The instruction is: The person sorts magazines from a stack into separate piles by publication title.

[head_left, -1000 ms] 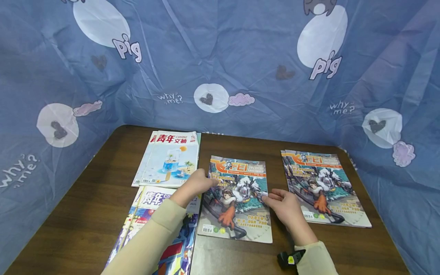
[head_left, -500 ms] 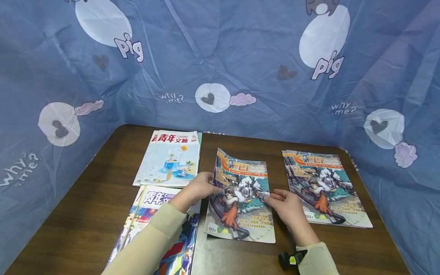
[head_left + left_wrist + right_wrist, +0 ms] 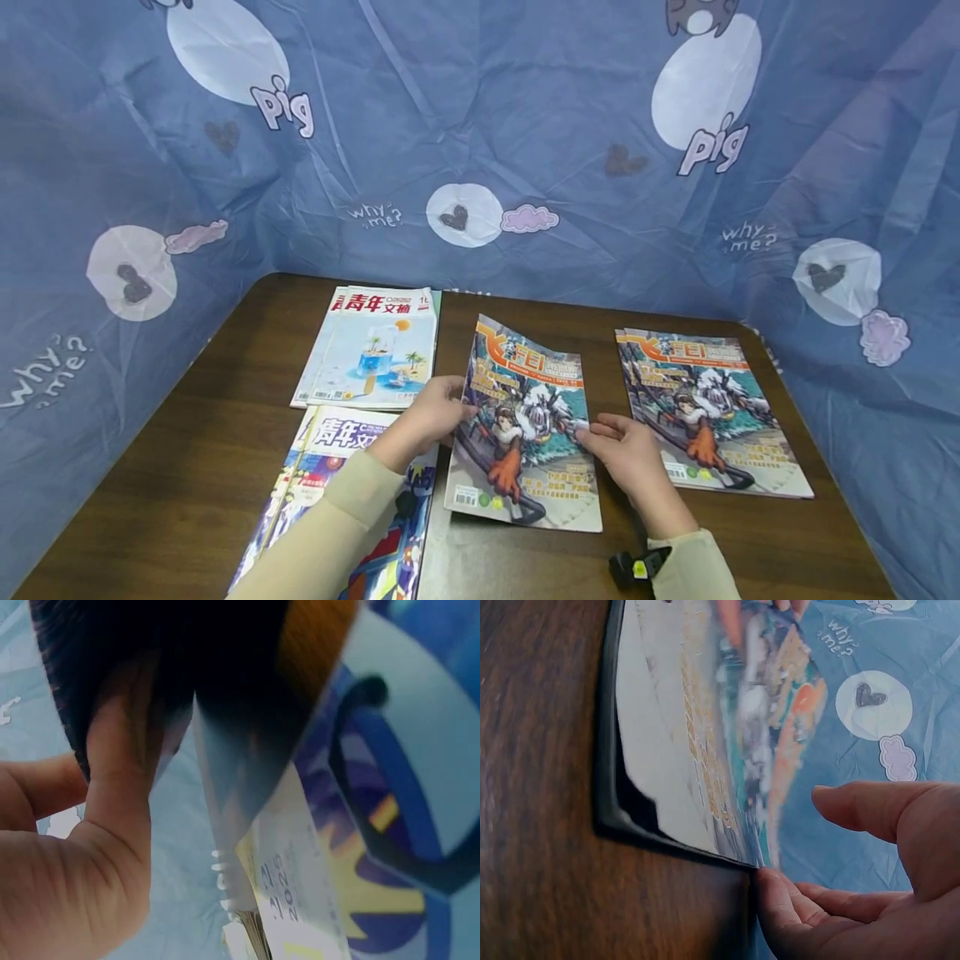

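Note:
A comic-style magazine (image 3: 525, 433) with an orange title lies in the middle of the table, its left side raised and its cover bowed. My left hand (image 3: 429, 417) pinches that raised left edge, thumb on the cover. In the left wrist view, its fingers (image 3: 120, 780) are against the dark underside. At the opposite edge is my right hand (image 3: 626, 450), touching the magazine's side with extended fingers. The right wrist view shows one fingertip (image 3: 769, 881) right at the edge, while another digit stands apart from the cover.
To the right lies a stack of matching magazines (image 3: 697, 417). On the left are a pale-blue-covered stack (image 3: 375, 350) at the back and a colourful stack (image 3: 330, 446) in front, partly hidden by my left sleeve. A blue patterned cloth (image 3: 480, 108) surrounds the brown table (image 3: 165, 433).
The middle magazine lay flat; its left edge has since been lifted by my left hand, and the sheet has shifted slightly right. My right hand has stayed nearly in place.

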Demonstrator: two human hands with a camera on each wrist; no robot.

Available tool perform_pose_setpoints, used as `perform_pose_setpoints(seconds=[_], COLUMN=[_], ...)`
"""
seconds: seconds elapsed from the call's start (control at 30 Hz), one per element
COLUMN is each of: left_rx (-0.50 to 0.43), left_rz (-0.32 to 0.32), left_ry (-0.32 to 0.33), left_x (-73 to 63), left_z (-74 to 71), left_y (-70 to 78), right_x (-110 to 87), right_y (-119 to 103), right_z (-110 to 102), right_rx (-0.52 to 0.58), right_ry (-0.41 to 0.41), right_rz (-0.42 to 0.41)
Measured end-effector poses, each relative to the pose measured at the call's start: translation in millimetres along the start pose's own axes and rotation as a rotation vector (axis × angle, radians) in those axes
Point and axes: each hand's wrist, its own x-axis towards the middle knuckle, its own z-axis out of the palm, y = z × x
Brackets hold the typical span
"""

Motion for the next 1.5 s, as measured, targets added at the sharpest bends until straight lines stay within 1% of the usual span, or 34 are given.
perform_pose_setpoints(seconds=[0.1, 0.23, 0.33, 0.4, 0.5, 0.6, 0.77, 0.9, 1.1, 1.3, 1.37, 1.5], left_rx=[-0.066, -0.144, -0.203, -0.241, -0.274, -0.295, -0.311, -0.306, -0.296, -0.26, -0.251, -0.253], left_rz=[0.015, 0.008, 0.003, 0.006, 0.026, 0.043, 0.065, 0.063, 0.063, 0.046, 0.035, 0.009], left_ry=[-0.011, -0.045, -0.073, -0.088, -0.101, -0.105, -0.116, -0.127, -0.123, -0.101, -0.086, -0.041], left_x=[1.1, -0.6, -3.3, -4.9, -7.3, -7.8, -2.5, 7.0, 21.3, 36.6, 41.0, 49.6], left_z=[-0.1, 0.6, 3.3, 7.2, 15.9, 30.1, 58.4, 82.5, 117.7, 145.9, 153.8, 174.6], left_y=[0.1, 2.5, 4.6, 5.7, 6.6, 7.9, 14.8, 22.1, 31.7, 38.4, 41.4, 51.0], right_x=[-0.2, -1.8, -1.7, -1.0, 0.4, -0.1, 0.9, 2.5, 8.4, 18.9, 22.4, 28.6], right_y=[1, 0, -2, -2, -1, 0, 1, 3, 10, 17, 19, 26], right_z=[-2, -9, -18, -25, -35, -47, -70, -91, -118, -142, -148, -163], right_rx=[0.015, -0.019, -0.018, 0.008, 0.054, 0.067, 0.035, 0.016, -0.025, -0.083, -0.087, -0.114], right_ry=[-0.012, -0.057, -0.091, -0.11, -0.135, -0.129, -0.065, -0.025, 0.075, 0.142, 0.157, 0.199], right_rz=[-0.02, -0.03, -0.011, 0.015, 0.045, 0.052, 0.078, 0.087, 0.091, 0.119, 0.125, 0.135])
